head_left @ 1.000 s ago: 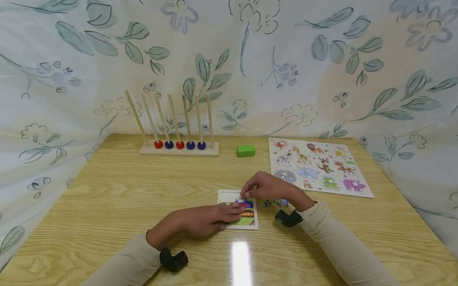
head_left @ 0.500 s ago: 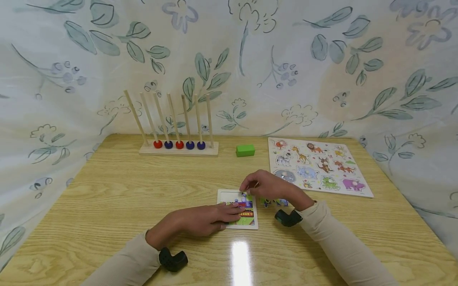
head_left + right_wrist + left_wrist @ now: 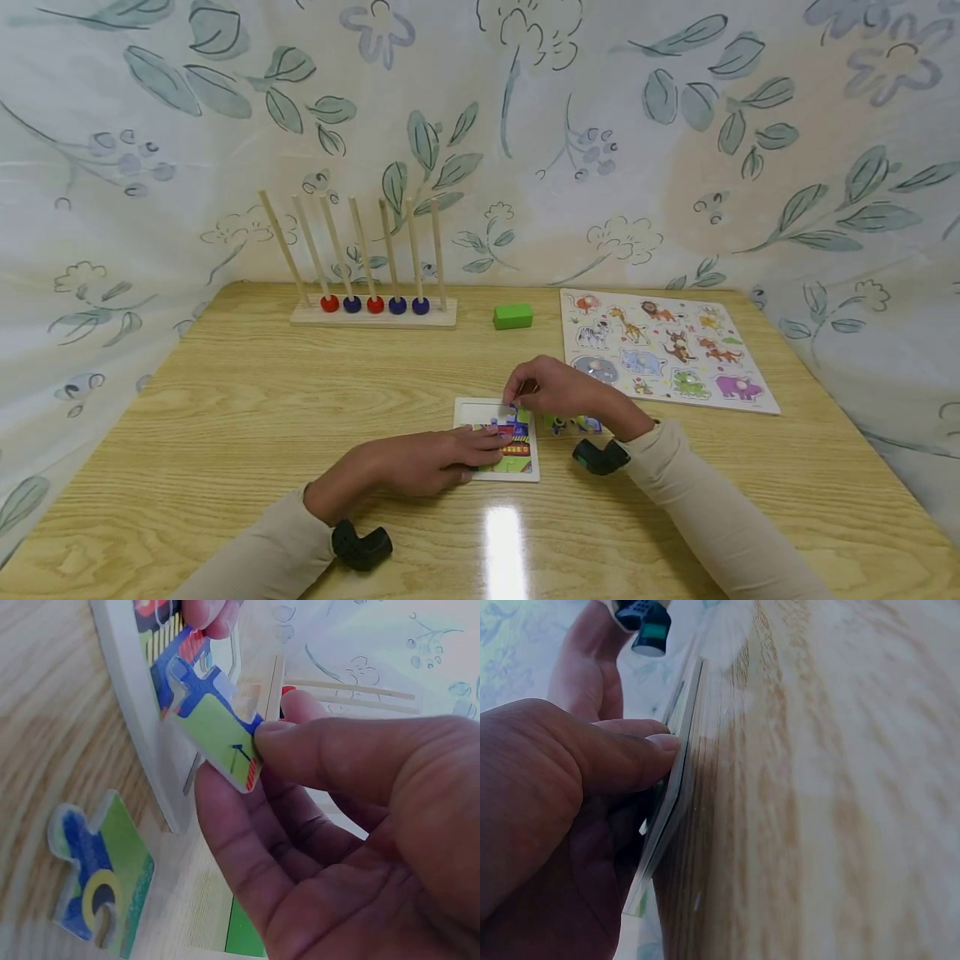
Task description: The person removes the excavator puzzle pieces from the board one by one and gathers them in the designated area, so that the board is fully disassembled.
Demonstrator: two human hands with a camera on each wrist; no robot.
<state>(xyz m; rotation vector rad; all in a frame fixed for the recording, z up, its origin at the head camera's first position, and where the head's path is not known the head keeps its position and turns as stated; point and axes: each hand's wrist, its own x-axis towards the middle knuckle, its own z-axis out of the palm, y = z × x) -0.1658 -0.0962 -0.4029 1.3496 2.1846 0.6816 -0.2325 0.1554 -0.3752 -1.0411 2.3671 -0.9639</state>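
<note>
A small white-framed jigsaw puzzle with a colourful train picture lies on the table. My left hand rests on it with fairly straight fingers across the picture; in the left wrist view the thumb lies at the frame's edge. Above the puzzle's far right corner, my right hand pinches a green-and-blue jigsaw piece between thumb and fingers. The right wrist view shows that piece tilted, close over the frame. Beside the frame lies a loose jigsaw piece, with another piece partly under the right wrist.
Behind the hands are a wooden peg rack with red and blue beads and a green block. An animal peg puzzle board lies at the right, close past the right hand. A flowered cloth hangs behind the table.
The piece in my right fingers has turned, showing a pale face half a second ago and its coloured face now. The right hand has shifted very slightly; the left hand stays put.
</note>
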